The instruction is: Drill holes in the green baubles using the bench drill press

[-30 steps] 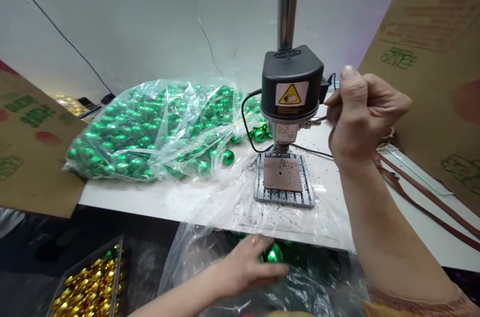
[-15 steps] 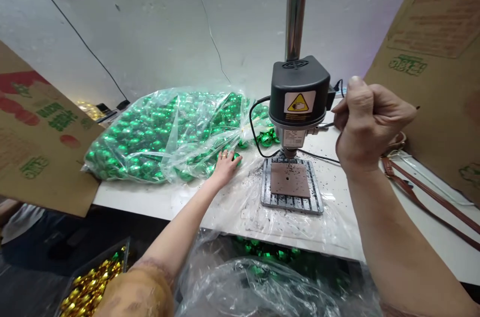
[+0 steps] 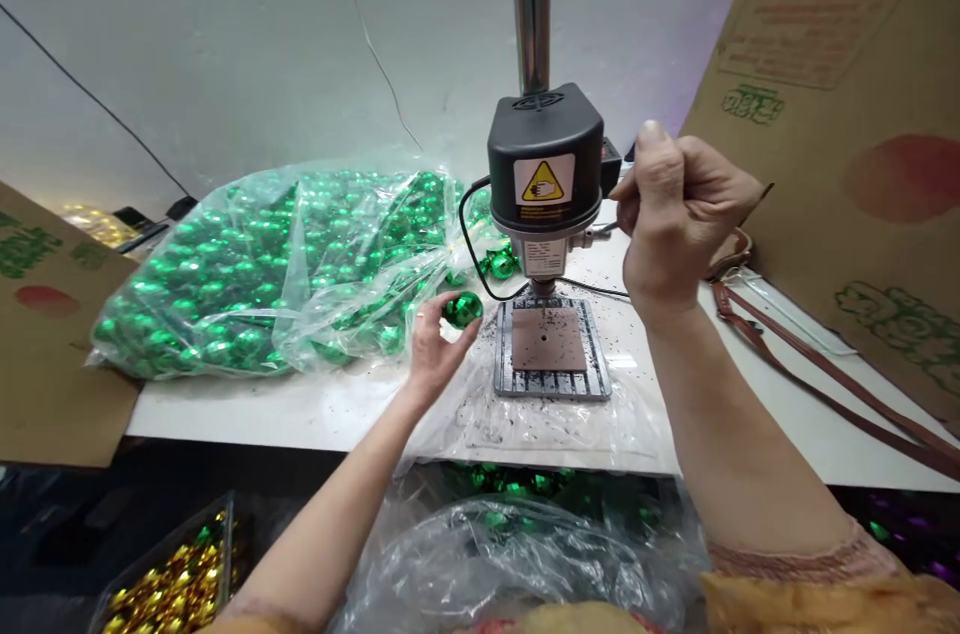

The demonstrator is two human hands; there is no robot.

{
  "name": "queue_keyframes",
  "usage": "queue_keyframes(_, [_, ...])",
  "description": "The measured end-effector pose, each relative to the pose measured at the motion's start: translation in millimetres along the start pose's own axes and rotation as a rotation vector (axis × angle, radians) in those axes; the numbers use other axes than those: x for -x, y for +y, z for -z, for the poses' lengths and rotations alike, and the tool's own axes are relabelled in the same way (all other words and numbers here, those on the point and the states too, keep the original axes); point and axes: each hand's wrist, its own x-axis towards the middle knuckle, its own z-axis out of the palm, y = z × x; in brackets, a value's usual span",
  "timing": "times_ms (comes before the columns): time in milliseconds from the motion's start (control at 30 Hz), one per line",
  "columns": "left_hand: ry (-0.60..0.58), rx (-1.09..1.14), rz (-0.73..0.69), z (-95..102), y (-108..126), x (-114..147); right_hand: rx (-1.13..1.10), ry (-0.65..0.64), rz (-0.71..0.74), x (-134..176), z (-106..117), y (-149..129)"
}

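Note:
Between thumb and fingers, my left hand [image 3: 435, 344] grips a shiny green faceted ball [image 3: 463, 311], just left of a small bench drill press [image 3: 546, 159]. My right hand [image 3: 675, 224] is closed in a fist around the press's feed lever [image 3: 600, 232]; most of the lever is hidden by the fingers. Beneath the chuck, a brown square board [image 3: 551, 354] with a small dark hole lies on the slotted metal base [image 3: 555, 386]. Dark shavings are scattered on the board and around the base.
A big clear plastic bag [image 3: 225, 264] full of green balls lies left on the white table [image 3: 225, 414]. Cardboard boxes [image 3: 810, 134] flank both sides. A brown strap [image 3: 825, 369] lies at right. Below the edge are an open plastic bag [image 3: 480, 554] and gold balls [image 3: 169, 574].
My left hand has lifted a green ball off the pile by the bag and brought it closer to the press. My right hand keeps its grip. The camera view has shifted right.

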Motion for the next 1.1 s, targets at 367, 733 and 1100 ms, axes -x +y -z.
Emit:
queue_keyframes(367, [-0.172,0.677,0.423,-77.1,15,20,0.007,-0.034,-0.005,0,1,-1])
queue_keyframes(733, [-0.276,0.41,0.194,-85.7,8,11,0.036,-0.044,-0.022,1,1,-5])
queue_keyframes(1100, [-0.276,0.208,0.041,-93.6,18,22,-0.007,-0.041,-0.002,2,1,-8])
